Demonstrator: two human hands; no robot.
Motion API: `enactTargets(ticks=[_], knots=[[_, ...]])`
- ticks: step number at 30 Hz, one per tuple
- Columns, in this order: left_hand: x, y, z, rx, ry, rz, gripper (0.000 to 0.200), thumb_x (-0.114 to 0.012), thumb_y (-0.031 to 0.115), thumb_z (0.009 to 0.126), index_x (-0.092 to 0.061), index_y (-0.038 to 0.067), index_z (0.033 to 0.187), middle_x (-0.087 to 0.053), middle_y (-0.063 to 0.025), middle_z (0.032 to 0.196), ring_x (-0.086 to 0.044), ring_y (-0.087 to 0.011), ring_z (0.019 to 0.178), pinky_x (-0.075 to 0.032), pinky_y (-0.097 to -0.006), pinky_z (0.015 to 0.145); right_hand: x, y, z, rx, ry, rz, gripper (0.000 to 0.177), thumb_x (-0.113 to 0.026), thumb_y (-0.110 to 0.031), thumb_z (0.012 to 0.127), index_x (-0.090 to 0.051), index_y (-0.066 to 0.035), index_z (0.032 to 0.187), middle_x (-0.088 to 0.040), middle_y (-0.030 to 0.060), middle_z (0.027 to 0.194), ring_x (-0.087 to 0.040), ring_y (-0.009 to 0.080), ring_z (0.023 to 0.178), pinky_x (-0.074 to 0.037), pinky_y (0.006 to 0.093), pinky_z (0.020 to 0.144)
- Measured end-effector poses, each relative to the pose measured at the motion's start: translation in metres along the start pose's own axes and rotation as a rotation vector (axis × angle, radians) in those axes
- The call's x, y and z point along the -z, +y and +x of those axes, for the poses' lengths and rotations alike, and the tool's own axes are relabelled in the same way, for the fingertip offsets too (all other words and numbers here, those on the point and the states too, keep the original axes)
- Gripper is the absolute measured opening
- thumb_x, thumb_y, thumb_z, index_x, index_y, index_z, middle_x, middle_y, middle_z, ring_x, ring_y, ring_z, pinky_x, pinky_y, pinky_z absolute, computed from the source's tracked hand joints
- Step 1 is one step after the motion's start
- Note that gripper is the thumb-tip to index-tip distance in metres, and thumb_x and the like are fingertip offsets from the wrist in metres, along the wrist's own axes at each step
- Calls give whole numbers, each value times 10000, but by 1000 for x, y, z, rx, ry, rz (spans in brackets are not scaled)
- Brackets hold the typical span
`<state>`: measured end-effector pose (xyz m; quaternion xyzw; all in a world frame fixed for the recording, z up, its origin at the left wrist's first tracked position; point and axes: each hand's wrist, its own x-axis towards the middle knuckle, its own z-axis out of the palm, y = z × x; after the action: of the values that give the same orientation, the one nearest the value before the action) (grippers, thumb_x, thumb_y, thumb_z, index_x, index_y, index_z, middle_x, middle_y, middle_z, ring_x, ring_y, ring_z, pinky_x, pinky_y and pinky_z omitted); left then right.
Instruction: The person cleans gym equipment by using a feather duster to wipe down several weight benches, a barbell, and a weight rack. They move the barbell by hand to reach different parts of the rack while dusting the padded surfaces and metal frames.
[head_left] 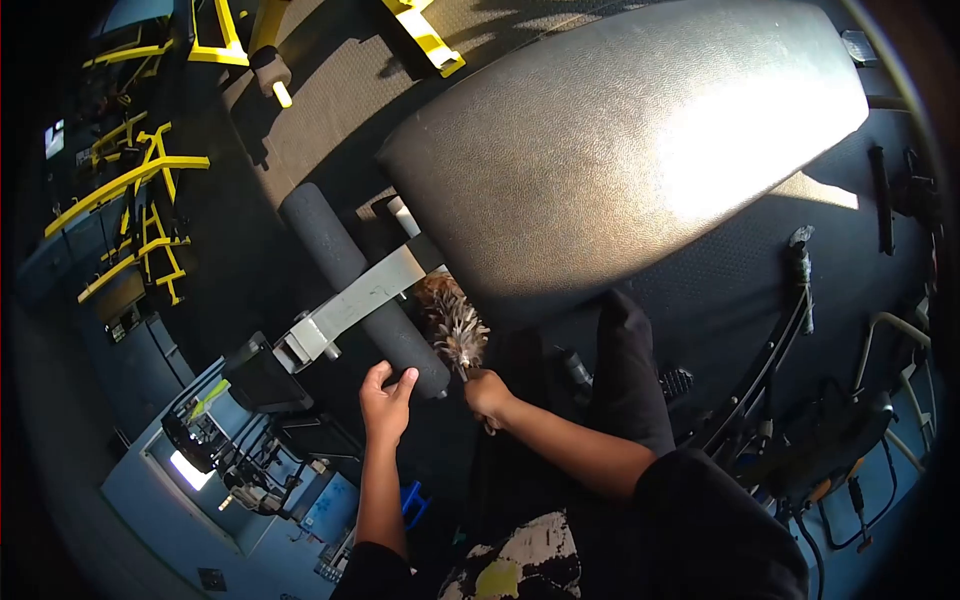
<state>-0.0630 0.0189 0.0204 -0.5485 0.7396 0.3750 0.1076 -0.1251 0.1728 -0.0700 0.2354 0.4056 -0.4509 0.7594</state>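
Observation:
My right hand [487, 396] is closed round the handle of a feather duster [458, 325], whose brown and grey feathers point up beside the metal bar and under the near end of the padded bench. My left hand [386, 405], thumb and fingers apart, is at the lower end of a black foam roller [325, 235], by its side; whether it touches the foam is hard to tell. The roller crosses a grey metal bar [365, 295] that runs to the bench. Sunlight glares on the large bench pad [560, 150].
Yellow metal frames [150, 180] stand at the upper left. Gym machines with cables [760, 390] are at the right, and more equipment [255, 470] is at the lower left. A dark bottle-like object [576, 368] lies near my leg [630, 370].

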Motion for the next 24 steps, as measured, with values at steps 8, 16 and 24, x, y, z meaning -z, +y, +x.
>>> enactTargets(ticks=[8, 16, 24], knots=[[1, 29, -1, 72, -75, -25, 495, -777, 119, 852, -518, -118, 1201, -624, -192, 1168, -664, -202, 975, -530, -280, 845, 12, 42, 212, 783, 345, -459, 419, -420, -73, 939, -534, 45, 1325, -680, 212, 1134, -653, 318, 1086, -500, 363, 937], [-2, 32, -1, 104, -54, -57, 494, -783, 114, 842, -526, -113, 1197, -637, -176, 1127, -675, -190, 923, -542, -279, 813, 26, -29, 225, 290, 230, -337, 352, -439, -137, 908, -609, 17, 1176, -673, 133, 731, -649, 245, 550, -519, 397, 503], [-2, 45, 3, 106, -27, 153, 503, -796, 120, 811, -544, -123, 1172, -647, -206, 1131, -677, -203, 924, -545, -303, 815, 10, -12, 80, 466, 206, -275, 419, -479, -96, 976, -510, -12, 1385, -681, 108, 997, -636, 205, 852, -490, 307, 742]])
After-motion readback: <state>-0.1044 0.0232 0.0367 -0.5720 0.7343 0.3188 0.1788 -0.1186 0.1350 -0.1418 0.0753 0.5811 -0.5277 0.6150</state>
